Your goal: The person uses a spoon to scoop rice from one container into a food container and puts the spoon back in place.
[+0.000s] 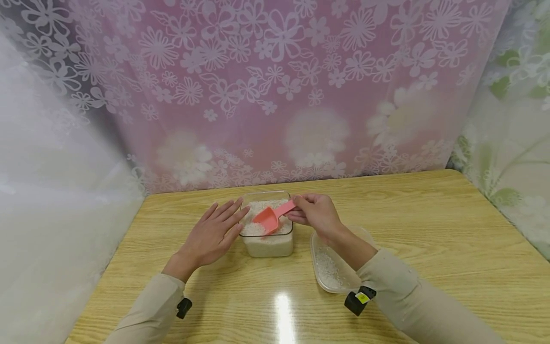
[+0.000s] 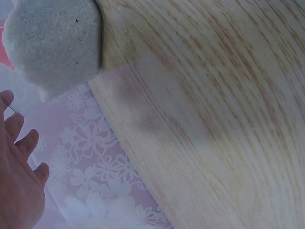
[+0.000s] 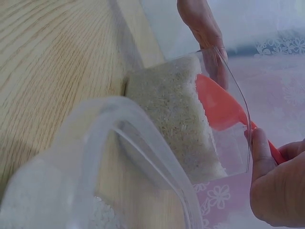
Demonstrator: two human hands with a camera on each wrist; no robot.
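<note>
A clear square container [image 1: 270,246] filled with white rice [image 3: 167,114] stands on the table. In the head view my right hand [image 1: 315,215] pinches the handle of a pink scoop [image 1: 267,220], whose bowl dips into the rice inside the container. My left hand [image 1: 215,234] lies along the container's left side with straight fingers, the fingertips at its rim. The left wrist view shows those fingers [image 2: 28,140] beside the clear wall. From the right wrist view, the scoop's bowl [image 3: 218,102] sits partly sunk in the rice.
Under my right forearm is a second clear plastic container [image 1: 320,272] with some rice in its bottom. The wooden table [image 1: 240,296] reaches back to a pink flowered curtain [image 1: 258,95]. Pale flowered curtains hang at the left and right.
</note>
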